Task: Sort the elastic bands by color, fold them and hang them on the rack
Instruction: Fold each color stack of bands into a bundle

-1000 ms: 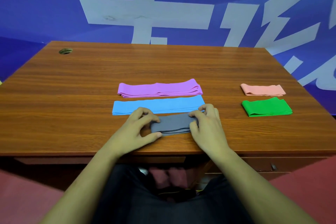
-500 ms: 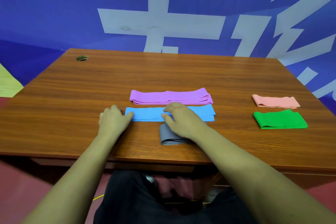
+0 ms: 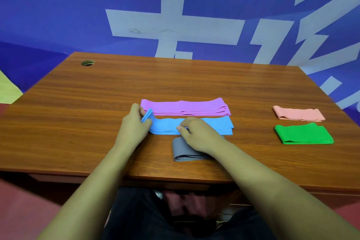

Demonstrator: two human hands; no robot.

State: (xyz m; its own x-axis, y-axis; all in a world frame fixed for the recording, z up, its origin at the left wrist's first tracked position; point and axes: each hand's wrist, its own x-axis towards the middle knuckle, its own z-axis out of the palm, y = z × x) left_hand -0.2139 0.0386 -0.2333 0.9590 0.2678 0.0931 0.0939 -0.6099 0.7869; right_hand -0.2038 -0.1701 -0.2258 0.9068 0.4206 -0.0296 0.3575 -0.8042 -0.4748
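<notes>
Two hands fold the blue band (image 3: 224, 125): left hand (image 3: 134, 128) pinches its lifted end, right hand (image 3: 196, 134) presses the middle (fingers bent). Next, that end probably needs laying across evenly.

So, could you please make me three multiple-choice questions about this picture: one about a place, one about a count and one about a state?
1. Where is the grey band?
A. on the floor
B. on the table, nearer the person than the blue band
C. on a rack

2. How many band colours lie on the table?
A. five
B. three
C. seven

3. What is the left hand doing?
A. lying flat on bare wood
B. hanging off the table
C. pinching the blue band's raised left end

Answers:
1 B: it lies by the front edge, partly hidden under the right hand and its wrist.
2 A: purple, blue, grey, pink and green are there.
3 C: that end stands up between its thumb and fingers.
</notes>
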